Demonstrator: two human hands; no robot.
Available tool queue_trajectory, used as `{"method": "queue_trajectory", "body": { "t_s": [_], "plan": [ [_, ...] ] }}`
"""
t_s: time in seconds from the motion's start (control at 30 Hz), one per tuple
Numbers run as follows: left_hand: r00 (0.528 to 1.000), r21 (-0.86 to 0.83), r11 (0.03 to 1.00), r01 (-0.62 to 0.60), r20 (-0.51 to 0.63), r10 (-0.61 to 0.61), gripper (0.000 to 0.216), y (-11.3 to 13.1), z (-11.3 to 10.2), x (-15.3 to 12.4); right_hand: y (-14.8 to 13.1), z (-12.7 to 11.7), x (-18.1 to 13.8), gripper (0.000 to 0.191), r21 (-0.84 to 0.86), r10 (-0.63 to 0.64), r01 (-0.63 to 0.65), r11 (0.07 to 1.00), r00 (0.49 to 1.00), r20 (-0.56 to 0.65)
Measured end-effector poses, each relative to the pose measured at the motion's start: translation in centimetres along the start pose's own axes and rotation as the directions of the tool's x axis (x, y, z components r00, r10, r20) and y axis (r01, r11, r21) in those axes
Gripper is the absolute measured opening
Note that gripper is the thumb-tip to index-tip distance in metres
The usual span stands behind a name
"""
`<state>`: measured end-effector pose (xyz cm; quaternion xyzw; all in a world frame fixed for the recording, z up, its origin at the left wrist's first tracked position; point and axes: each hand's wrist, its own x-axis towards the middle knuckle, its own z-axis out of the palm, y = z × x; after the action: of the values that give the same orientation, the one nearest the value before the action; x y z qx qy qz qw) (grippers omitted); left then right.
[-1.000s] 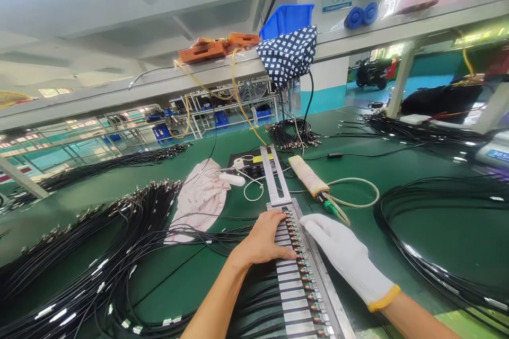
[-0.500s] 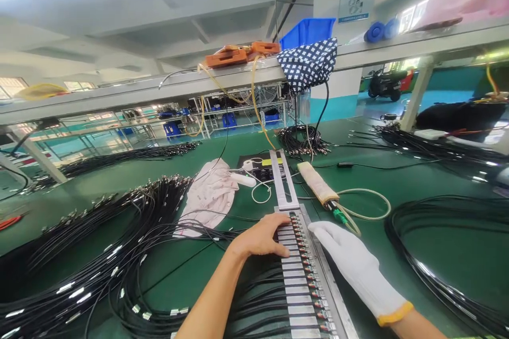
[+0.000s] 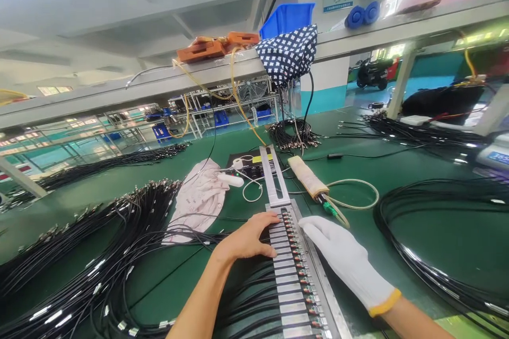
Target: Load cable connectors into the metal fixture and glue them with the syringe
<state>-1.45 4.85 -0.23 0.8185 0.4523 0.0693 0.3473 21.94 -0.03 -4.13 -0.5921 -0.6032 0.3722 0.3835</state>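
Note:
My bare left hand [image 3: 245, 238] lies flat on the left side of a long metal fixture [image 3: 296, 286] that holds a row of black cables with connector ends; its fingers are stretched over the upper slots. My right hand [image 3: 340, 257], in a white glove with a yellow cuff, rests flat along the fixture's right edge, fingers extended. Neither hand holds anything. The cables run from the fixture to the left under my left forearm.
A large heap of black cables [image 3: 87, 254] covers the green table's left side. A cable coil [image 3: 441, 233] lies on the right. Behind the fixture are a pink cloth [image 3: 201, 198], a tan-handled tool [image 3: 308, 176] with its hose, and a metal bar [image 3: 272, 175]. An overhead shelf [image 3: 222, 71] carries bins.
My left hand has slid slightly left, off the connector row toward the fixture's left side. The camera swung right and back. My right hand stays in place.

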Motion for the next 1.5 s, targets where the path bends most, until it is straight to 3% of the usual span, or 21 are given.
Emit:
{"method": "queue_trajectory", "body": {
  "t_s": [0.53,0.7,1.1,1.5],
  "plan": [
    [0.998,-0.012,1.000,-0.002,-0.058,0.001,0.081,0.1,1.0,0.2,1.2,0.4,0.5,0.038,0.023,-0.063,0.064,0.998,0.998,-0.025],
    [0.998,-0.021,1.000,-0.005,-0.068,0.004,0.070,-0.1,0.6,0.1,0.5,0.3,0.4,0.040,-0.002,-0.017,0.017,1.000,1.000,-0.007],
    [0.997,-0.065,0.998,0.001,-0.076,-0.006,0.063,-0.5,0.2,0.0,-0.1,0.4,0.2,0.042,-0.013,-0.039,0.039,0.999,0.999,-0.003],
    [0.997,-0.037,0.999,-0.011,-0.075,0.008,0.063,-0.3,0.4,-0.2,-0.3,0.5,0.1,0.041,-0.024,-0.062,0.061,0.998,0.998,-0.010]
  ]
}}
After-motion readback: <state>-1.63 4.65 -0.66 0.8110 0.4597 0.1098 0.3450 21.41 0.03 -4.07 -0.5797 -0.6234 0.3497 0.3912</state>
